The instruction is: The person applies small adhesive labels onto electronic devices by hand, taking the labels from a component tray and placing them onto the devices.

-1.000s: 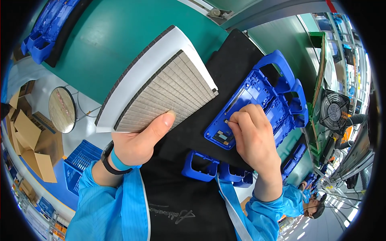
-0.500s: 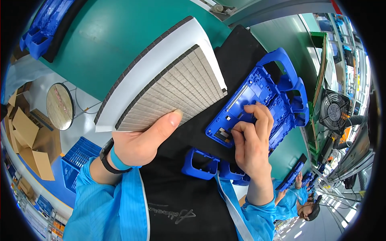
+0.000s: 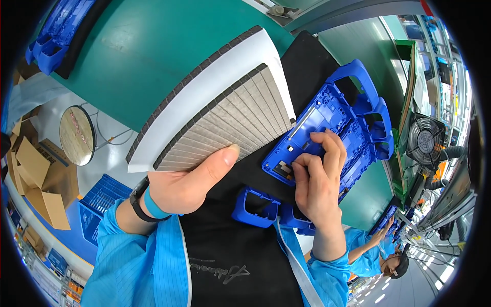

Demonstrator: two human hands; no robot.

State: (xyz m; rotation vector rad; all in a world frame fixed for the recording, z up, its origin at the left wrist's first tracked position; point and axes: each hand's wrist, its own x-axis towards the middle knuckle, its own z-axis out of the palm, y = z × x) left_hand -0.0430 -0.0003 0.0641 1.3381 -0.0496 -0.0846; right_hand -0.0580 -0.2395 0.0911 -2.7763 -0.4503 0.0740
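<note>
My left hand point(image 3: 186, 187) grips a sheet of grey foam strips point(image 3: 225, 123) on white backing paper, thumb on top. The sheet is cut into many narrow strips and fans upward over the table. My right hand point(image 3: 321, 181) is over a blue plastic housing point(image 3: 312, 120), its fingers curled and thumb and index close together near the dark cutout point(image 3: 284, 170) at the housing's near corner. Whatever may be between those fingertips is hidden. The housing lies inside up on a black mat point(image 3: 302, 61), its looped handle parts toward the right.
A second blue housing point(image 3: 64, 33) lies at far left on the green table point(image 3: 133, 46). Blue frame pieces point(image 3: 255, 207) sit close to my body. A fan point(image 3: 425, 137) stands at right, cardboard boxes point(image 3: 43, 179) at left. Another person point(image 3: 373, 250) works at lower right.
My left hand has shifted slightly right with the foam sheet. My right hand has moved very little, a touch leftward. The other person's arm and blue part at lower right have moved.
</note>
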